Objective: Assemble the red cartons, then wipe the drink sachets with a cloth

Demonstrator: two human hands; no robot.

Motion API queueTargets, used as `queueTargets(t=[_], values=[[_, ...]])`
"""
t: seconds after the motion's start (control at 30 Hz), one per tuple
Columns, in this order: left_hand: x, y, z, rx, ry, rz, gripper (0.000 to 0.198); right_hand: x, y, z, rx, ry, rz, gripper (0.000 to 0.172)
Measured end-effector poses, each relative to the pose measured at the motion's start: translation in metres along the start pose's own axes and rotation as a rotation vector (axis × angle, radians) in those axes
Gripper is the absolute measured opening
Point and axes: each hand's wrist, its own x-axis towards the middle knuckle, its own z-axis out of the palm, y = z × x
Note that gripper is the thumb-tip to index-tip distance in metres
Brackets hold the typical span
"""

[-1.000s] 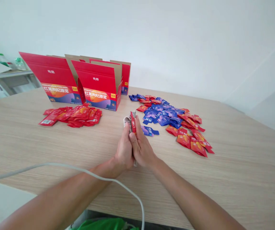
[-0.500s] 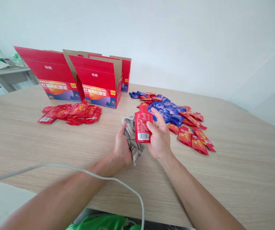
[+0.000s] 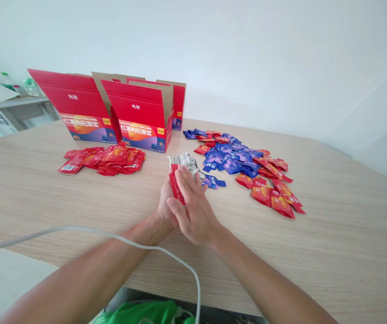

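Note:
Both of my hands come together over the middle of the table. My left hand (image 3: 165,203) is closed around a striped cloth (image 3: 184,159), whose far end sticks out past the fingers. Against the cloth lies a red pouch (image 3: 176,185), mostly covered. My right hand (image 3: 196,210) presses over the pouch from above, gripping it between palm, fingers and the cloth. A blue pouch (image 3: 214,182) lies on the table just beyond my right fingers. Beyond it, blue pouches (image 3: 236,155) and red pouches (image 3: 260,192) are spread in a loose heap.
Another heap of red pouches (image 3: 112,158) lies to the left. Behind it stand open red cartons (image 3: 142,135) with raised flaps. A white cable (image 3: 119,240) crosses in front of my forearms. A shelf (image 3: 18,105) with bottles stands at the far left.
My right hand has brought the red pouch left onto the cloth and now covers most of it. A blue pouch beside the hands has come into sight. The view has shifted slightly.

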Motion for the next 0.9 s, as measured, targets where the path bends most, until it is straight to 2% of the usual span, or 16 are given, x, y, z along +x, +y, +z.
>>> queueTargets(t=[0.07, 0.17, 0.3, 0.37, 0.43, 0.53, 0.63, 0.7, 0.77, 0.83, 0.9], values=[[-0.002, -0.006, 0.001, 0.066, -0.018, -0.039, 0.05, 0.014, 0.011, -0.003, -0.029, 0.068, 0.097, 0.078], [-0.005, -0.014, 0.002, 0.101, -0.006, -0.095, 0.053, 0.024, 0.021, -0.006, -0.031, 0.121, 0.238, 0.088], [0.002, -0.002, -0.002, 0.042, -0.008, -0.026, 0.052, -0.001, 0.004, 0.002, 0.03, -0.052, 0.143, 0.096], [0.006, 0.01, -0.003, 0.048, 0.032, -0.026, 0.05, -0.016, -0.009, 0.005, 0.093, -0.129, 0.078, 0.094], [0.009, 0.02, -0.003, 0.057, 0.063, -0.023, 0.051, -0.02, -0.015, 0.004, 0.19, -0.132, 0.049, 0.087], [0.009, 0.022, 0.001, 0.042, 0.089, 0.0, 0.057, -0.007, -0.009, -0.002, 0.424, 0.043, 0.117, 0.081], [0.004, 0.013, 0.006, 0.038, 0.097, -0.011, 0.054, 0.012, 0.012, -0.006, 0.58, 0.249, 0.226, 0.072], [0.001, 0.006, 0.007, 0.027, 0.103, -0.028, 0.052, 0.018, 0.026, -0.007, 0.454, 0.312, 0.268, 0.056], [-0.002, 0.001, 0.007, 0.019, 0.1, -0.05, 0.053, 0.018, 0.036, -0.008, 0.203, 0.346, 0.268, 0.044], [-0.003, -0.002, 0.006, 0.027, 0.077, -0.064, 0.053, 0.013, 0.04, -0.009, 0.019, 0.338, 0.208, 0.05], [-0.003, -0.002, 0.005, 0.033, 0.043, -0.044, 0.053, 0.006, 0.037, -0.01, -0.017, 0.239, 0.116, 0.058]])
